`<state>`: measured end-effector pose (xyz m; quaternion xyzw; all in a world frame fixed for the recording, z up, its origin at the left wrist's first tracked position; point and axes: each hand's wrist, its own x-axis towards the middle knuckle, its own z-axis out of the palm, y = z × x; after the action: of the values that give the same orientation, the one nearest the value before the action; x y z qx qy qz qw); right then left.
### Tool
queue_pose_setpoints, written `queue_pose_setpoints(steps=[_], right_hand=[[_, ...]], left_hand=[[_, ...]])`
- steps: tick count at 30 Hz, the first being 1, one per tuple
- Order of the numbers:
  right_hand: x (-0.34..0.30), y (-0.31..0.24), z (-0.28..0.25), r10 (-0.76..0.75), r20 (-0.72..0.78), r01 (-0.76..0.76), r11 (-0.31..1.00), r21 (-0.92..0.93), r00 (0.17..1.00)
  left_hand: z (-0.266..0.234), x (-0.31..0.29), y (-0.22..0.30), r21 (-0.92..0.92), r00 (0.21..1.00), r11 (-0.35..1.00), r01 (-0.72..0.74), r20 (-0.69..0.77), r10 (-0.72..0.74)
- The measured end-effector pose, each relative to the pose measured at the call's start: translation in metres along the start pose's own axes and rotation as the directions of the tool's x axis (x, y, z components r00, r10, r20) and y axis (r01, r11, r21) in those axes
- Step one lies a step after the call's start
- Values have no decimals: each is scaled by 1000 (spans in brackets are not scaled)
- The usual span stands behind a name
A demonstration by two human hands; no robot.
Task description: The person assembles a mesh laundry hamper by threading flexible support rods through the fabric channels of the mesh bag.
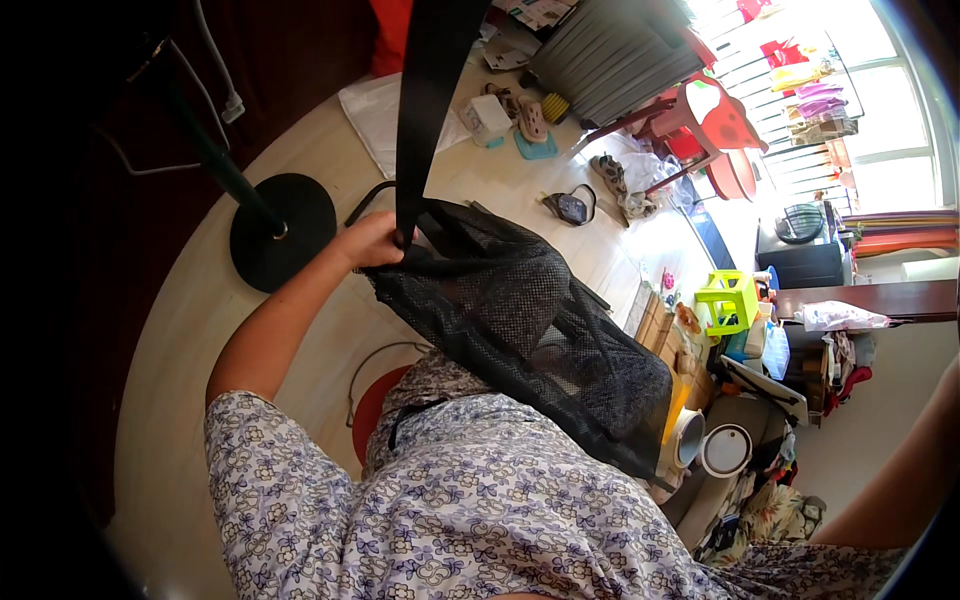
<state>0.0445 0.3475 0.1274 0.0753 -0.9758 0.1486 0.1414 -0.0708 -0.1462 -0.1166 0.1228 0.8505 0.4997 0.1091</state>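
Observation:
My left hand (374, 240) is closed, gripping the upper left corner of a black mesh fabric piece (510, 300). The mesh hangs slantwise in front of my body, from the hand down to the lower right. It is see-through in places, and its folds hide whether it is a bag or a loose sheet. A flat black band (440, 90) rises from beside that hand to the top edge. On the right, only my right forearm (900, 470) shows, raised outward; the hand lies outside the picture.
A green stand with a round black base (283, 232) is at the left. Beyond the mesh, sandals (532, 118), a small dark bag (572, 208) and a red chair (705, 125) are on the floor. A lime-green stool (728, 302) and a white-lidded bucket (726, 450) stand at right.

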Motion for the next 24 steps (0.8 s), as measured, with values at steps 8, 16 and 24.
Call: queue_pose_setpoints(steps=[8,16,24], right_hand=[[0,1,4,18,1,-18,1000,-3,1000],[1,8,0,23,-24,-23,1000,2,999],[-1,9,-6,35,-41,-36,999,-20,999]], left_hand=[[4,3,-20,-248,997,966,73,-11,-78],[0,-5,5,-46,994,999,-1,-112,-5],[-1,-3,11,-134,992,990,39,-116,-55]])
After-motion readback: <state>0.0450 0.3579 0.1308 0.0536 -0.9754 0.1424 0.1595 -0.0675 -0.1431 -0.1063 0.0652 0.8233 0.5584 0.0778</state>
